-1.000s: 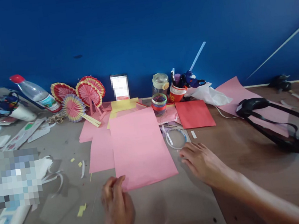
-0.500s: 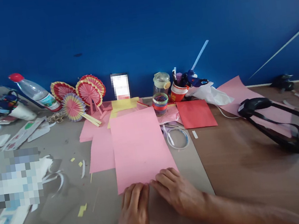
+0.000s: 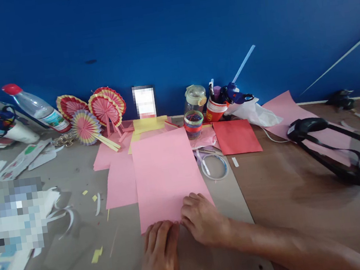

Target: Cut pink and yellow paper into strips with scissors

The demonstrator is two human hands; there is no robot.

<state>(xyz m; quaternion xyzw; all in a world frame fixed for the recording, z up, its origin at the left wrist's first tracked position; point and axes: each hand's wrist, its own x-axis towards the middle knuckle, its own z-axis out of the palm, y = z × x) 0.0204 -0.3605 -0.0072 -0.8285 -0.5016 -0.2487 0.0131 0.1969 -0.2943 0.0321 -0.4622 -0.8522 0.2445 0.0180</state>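
A sheet of pink paper point(image 3: 165, 172) lies flat in front of me, its near edge under my fingers. My left hand point(image 3: 161, 248) presses its fingers together on that edge, near the left corner. Just to the right, my right hand point(image 3: 205, 221) is curled on the same edge, thumb and fingertips gripping it close to the left hand's fingertips. The fingers hide most of the near edge. More pink sheets point(image 3: 120, 185) lie partly underneath on the left.
Folded paper fans point(image 3: 105, 109) stand against the blue wall behind, beside a tilted bottle point(image 3: 39, 109). Further right are a lidded jar point(image 3: 195, 102), a red cup of tools point(image 3: 215, 110), red paper point(image 3: 236, 136), a tape ring point(image 3: 215, 166) and a black strap-like object point(image 3: 352, 161).
My right hand has moved slightly up and its fingers are more curled over the paper's edge. The left hand stays in nearly the same place.
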